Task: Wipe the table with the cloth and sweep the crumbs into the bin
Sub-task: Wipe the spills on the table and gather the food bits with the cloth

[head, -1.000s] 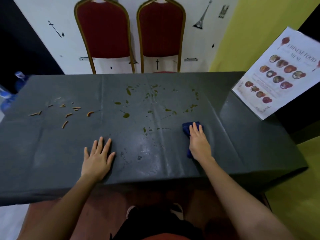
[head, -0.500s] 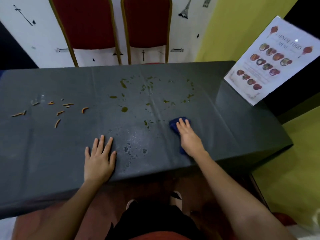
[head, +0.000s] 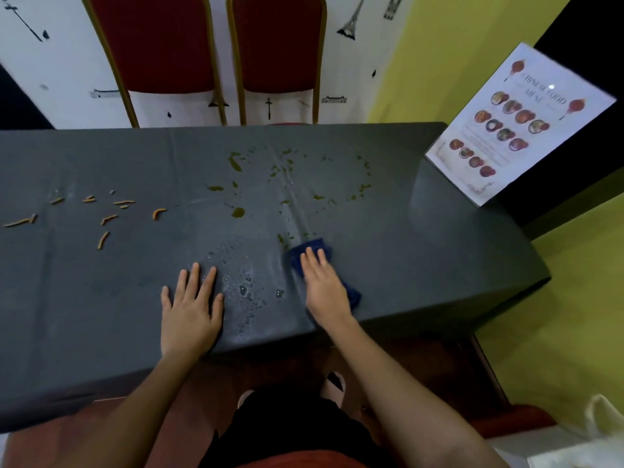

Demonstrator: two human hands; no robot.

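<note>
A: What could go wrong here?

B: The orange crumbs [head: 108, 219] lie far left on the desk [head: 439, 251], well apart from both hands; a wet pass could smear them. No bin shows.

A: And the hands?

B: Left hand [head: 190, 310] lies flat and open, holding nothing. Right hand [head: 326, 288] presses flat on the blue cloth [head: 312, 249], just below the green spills [head: 238, 212].

Single head-worn view, looking forward and steeply down.
It sits close above the near edge of the table [head: 439, 265], facing across it toward two chairs [head: 216, 45] against the far wall.
</note>
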